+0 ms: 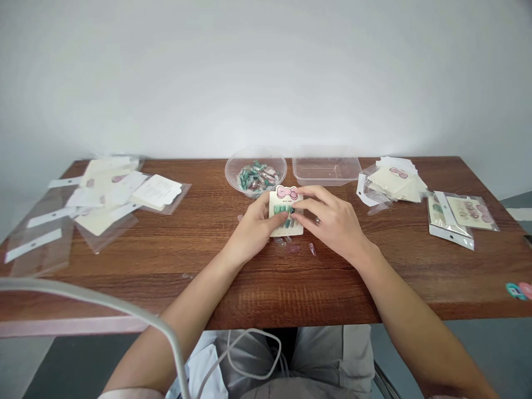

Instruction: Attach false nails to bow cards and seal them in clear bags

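A cream card [284, 203] with a pink bow on top and a row of green press-on nails lies at the middle of the wooden table [174, 260]. My left hand [252, 230] grips the card's left side, fingers closed on it. My right hand [330, 219] pinches with fingertips on the green nails on the card; a ring shows on one finger. A few loose clear and pink nails [299, 248] lie just in front of the card.
A round clear bowl [256, 172] of green and pink nails stands behind the card, beside a rectangular clear tub [326, 170]. Plastic sleeves and blank cards [106, 199] cover the left; cards [393, 182] and filled packets [459, 215] lie right. A grey cable [137, 316] crosses near me.
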Demonstrator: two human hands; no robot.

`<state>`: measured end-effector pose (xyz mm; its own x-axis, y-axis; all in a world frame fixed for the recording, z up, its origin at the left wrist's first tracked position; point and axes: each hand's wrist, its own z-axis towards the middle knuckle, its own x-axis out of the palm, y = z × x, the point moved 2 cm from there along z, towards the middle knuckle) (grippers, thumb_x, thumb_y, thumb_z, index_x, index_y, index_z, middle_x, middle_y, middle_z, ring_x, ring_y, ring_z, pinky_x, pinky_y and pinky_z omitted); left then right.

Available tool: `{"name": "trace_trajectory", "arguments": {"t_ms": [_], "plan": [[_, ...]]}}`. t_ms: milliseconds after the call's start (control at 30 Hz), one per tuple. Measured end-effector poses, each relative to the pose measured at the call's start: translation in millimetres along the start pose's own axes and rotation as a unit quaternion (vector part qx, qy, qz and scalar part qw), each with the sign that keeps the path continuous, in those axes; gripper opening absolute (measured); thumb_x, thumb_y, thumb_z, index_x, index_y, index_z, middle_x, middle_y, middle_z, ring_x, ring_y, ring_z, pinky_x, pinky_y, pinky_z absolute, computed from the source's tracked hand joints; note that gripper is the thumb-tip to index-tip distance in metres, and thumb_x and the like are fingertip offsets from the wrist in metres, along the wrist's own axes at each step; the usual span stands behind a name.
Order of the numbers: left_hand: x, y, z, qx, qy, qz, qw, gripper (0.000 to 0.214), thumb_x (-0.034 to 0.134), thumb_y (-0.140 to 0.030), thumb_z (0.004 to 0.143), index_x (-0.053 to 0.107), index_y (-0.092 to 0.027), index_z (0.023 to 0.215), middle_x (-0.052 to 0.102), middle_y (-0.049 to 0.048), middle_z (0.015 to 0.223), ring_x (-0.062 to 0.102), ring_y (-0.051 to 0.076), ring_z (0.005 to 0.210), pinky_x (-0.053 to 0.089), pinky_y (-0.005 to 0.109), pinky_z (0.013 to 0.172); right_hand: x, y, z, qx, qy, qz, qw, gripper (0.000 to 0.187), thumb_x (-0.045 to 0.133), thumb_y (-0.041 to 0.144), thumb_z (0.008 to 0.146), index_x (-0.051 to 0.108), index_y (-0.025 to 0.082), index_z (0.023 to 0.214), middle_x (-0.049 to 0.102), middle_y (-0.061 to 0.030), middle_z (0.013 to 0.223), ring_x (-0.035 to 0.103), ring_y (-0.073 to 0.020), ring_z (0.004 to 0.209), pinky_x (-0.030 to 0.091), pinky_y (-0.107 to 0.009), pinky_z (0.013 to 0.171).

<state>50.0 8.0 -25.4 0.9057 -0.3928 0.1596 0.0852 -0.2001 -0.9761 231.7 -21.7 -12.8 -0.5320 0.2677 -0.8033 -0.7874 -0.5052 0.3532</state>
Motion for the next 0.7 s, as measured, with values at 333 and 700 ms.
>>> {"name": "trace_trajectory", "arguments": {"t_ms": [333, 700], "plan": [[0.4, 0.0, -1.0, 0.002, 0.003, 0.005, 1.000, 0.044, 0.077, -0.030, 0.086, 0.062, -0.017, 0.126, 0.072, 0.0057, 0.106, 0.065, 0.022, 0.094, 0.050, 0.034, 0.085, 1.4, -1.0, -1.1, -0.029, -0.023, -0.009, 0.999, 0.010, 0.064, 0.024, 0.101, 0.072, 0.022, 0.106, 0.073, -0.0070, 0.128, 0.075, -0.0212, 0.107, 0.063, -0.034, 0.079], [2.1, -4.0, -2.2, 0.008, 0.003, 0.001, 1.000, 0.044, 0.077, -0.028, 0.086, 0.063, -0.017, 0.126, 0.073, 0.0069, 0.113, 0.064, 0.022, 0.101, 0.048, 0.034, 0.090, 0.2, 0.3, 0.3, -0.031, -0.034, -0.005, 0.999, 0.009, 0.064, 0.022, 0.100, 0.073, 0.022, 0.103, 0.074, -0.0066, 0.126, 0.075, -0.0206, 0.105, 0.062, -0.033, 0.075]]}}
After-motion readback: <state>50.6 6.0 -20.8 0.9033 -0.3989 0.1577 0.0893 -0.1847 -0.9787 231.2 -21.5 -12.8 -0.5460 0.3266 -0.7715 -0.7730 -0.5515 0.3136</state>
